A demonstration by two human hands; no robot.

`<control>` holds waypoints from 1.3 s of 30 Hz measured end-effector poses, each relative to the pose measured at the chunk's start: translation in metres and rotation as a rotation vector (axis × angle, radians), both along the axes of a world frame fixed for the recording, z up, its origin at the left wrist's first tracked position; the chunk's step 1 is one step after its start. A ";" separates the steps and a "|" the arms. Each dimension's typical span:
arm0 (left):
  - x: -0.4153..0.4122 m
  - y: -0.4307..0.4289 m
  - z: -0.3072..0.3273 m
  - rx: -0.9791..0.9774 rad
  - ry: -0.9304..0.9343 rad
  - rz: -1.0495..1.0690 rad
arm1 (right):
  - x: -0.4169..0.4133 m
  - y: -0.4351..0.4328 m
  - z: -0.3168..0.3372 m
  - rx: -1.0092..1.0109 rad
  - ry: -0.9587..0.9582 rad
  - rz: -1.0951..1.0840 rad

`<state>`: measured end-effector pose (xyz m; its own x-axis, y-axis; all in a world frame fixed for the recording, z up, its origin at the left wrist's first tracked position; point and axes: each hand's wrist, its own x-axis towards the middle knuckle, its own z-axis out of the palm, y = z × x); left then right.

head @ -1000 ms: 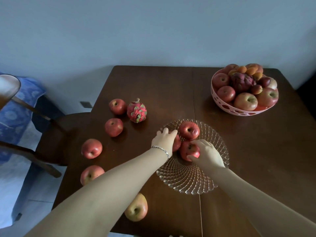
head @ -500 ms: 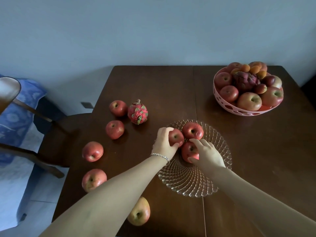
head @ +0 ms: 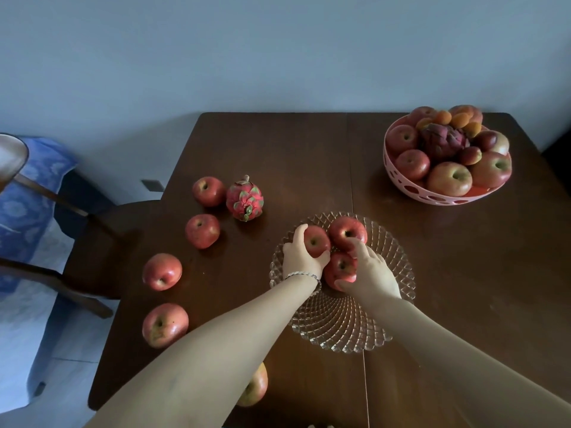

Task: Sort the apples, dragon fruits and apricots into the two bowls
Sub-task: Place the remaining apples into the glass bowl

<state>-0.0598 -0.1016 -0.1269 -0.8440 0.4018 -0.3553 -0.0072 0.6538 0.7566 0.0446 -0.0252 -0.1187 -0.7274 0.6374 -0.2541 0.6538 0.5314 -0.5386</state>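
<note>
On the bench, four loose apples ran down the nine-o'clock side: one at, one at, one at, one at. A fifth apple showed at six o'clock, half hidden under the left forearm. A dragon fruit sat touching the farthest apple.

The left hand lay in the glass bowl, its fingers curled around the left apple, thumb under its near side, gripping it. That apple touched the far apple at its three o'clock. The right hand cupped the near apple, fingers closed on its right flank and thumb at its near edge.

The loose fruit all lay toward nine o'clock of the bowl, so the left hand was judged nearer for the next pick; apples have no long axis to align.

The pink bowl at two o'clock held apples, apricots and a dark dragon fruit.
</note>
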 end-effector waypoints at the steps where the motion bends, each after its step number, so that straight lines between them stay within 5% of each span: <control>1: 0.001 -0.001 -0.001 0.017 0.024 -0.013 | 0.000 0.000 0.000 -0.002 0.002 -0.002; 12: -0.011 -0.011 -0.002 -0.171 -0.041 -0.170 | 0.002 -0.005 -0.003 0.039 -0.069 0.044; 19: -0.028 -0.050 0.008 -0.121 0.011 -0.237 | -0.001 -0.009 0.006 0.079 -0.062 0.062; 26: -0.062 -0.102 0.021 -0.093 -0.009 -0.235 | -0.038 -0.036 0.022 0.166 0.112 0.163; 29: -0.080 -0.129 0.027 -0.079 0.116 -0.185 | -0.063 -0.057 0.022 0.135 0.205 0.281; 33: -0.114 -0.172 0.025 -0.402 0.370 -0.091 | -0.117 -0.079 0.023 0.090 0.229 0.439; 36: -0.136 -0.199 0.015 -0.693 0.253 -0.096 | -0.172 -0.102 0.017 0.083 0.085 0.554; 39: -0.148 -0.210 0.001 -0.716 0.098 -0.093 | -0.220 -0.124 0.008 0.116 -0.094 0.665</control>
